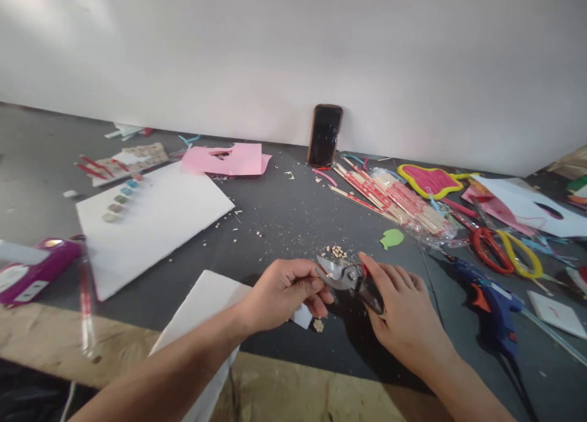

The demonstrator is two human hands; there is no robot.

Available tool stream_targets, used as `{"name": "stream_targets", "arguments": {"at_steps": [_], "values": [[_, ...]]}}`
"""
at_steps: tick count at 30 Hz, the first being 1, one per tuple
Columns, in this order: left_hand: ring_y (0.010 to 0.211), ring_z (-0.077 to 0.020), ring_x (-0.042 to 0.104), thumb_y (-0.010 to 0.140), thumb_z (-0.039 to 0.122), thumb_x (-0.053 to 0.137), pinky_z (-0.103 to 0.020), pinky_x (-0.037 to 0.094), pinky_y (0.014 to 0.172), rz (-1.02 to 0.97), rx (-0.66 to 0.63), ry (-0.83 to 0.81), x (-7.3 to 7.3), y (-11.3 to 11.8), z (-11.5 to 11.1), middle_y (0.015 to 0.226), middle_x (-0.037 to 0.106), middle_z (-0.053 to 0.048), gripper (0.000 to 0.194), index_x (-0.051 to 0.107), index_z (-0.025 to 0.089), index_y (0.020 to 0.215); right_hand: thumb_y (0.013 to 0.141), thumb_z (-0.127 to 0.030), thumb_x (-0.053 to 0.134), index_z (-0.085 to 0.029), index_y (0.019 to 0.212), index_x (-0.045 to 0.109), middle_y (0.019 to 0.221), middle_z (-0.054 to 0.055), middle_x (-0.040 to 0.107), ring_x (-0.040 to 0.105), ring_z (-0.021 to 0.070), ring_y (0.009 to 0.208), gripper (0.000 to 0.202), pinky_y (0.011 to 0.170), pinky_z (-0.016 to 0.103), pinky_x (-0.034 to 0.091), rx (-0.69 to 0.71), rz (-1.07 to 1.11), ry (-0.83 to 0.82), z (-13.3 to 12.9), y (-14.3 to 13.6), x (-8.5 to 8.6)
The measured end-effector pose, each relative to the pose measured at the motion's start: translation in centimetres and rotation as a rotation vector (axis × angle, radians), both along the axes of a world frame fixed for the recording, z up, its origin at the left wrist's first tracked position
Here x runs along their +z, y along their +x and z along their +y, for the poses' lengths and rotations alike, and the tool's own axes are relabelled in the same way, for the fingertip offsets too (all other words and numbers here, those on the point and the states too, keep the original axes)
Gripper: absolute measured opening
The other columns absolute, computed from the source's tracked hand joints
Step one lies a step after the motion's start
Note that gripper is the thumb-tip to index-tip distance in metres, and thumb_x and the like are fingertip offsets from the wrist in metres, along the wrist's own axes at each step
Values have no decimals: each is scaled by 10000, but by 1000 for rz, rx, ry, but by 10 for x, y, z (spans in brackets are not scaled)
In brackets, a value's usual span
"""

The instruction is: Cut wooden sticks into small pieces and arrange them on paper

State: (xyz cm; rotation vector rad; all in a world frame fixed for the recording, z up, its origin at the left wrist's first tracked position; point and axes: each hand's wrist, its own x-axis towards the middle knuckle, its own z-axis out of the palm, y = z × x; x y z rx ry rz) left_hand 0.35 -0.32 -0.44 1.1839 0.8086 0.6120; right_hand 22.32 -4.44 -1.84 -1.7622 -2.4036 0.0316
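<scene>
My right hand (406, 312) is wrapped around the red-handled pruning shears (345, 277), whose blades point left and stand apart. Just beside those blades, the fingers of my left hand (287, 290) are pinched together; what they hold, if anything, is too small to make out. Small cut wooden pieces (337, 251) lie in a loose pile on the table behind the shears. A little clump of similar pieces (318, 325) rests below my left fingertips. Under my left forearm and hand is a white foam sheet (208, 296), partly hidden.
At right lie a blue glue gun (498, 306), red-handled scissors (491, 251), yellow-handled scissors (519, 254) and bagged chopsticks (408, 202). A phone (324, 136) leans on the wall. Leftward are a white board (156, 220) with colour blocks, pink paper (243, 159) and a purple device (41, 272).
</scene>
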Motion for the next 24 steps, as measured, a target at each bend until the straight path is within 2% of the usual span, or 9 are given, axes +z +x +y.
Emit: {"name": "stream_targets", "arguments": {"at_steps": [5,13,20,24], "values": [[537,-89,617,827,269,504,-170,470,486,34,25,-15,-1,3,1,687,641,-36,193,571,122,721,742,-178,460,-209,1343,279,1120,95,561,487,241,1000,628,835,420,342,-23,-17,18,0,-1,1],[555,-101,621,821,206,462,-157,444,461,213,81,132,-1,5,0,696,654,-51,198,625,113,759,737,-164,449,-210,1344,272,1145,82,554,480,246,1001,634,824,425,337,-56,-68,8,0,0,0],[541,-93,608,821,196,461,-185,488,535,193,85,199,1,3,-1,681,639,-46,223,654,99,767,714,-143,451,-201,1344,265,1138,88,548,470,251,1004,659,826,423,345,-43,-72,15,0,-3,-1],[528,-97,608,821,190,471,-190,490,539,172,81,211,0,1,-2,640,639,-39,220,655,100,742,715,-130,446,-197,1319,304,1053,85,575,498,241,940,624,791,389,368,-29,-74,28,-2,-4,0]]}}
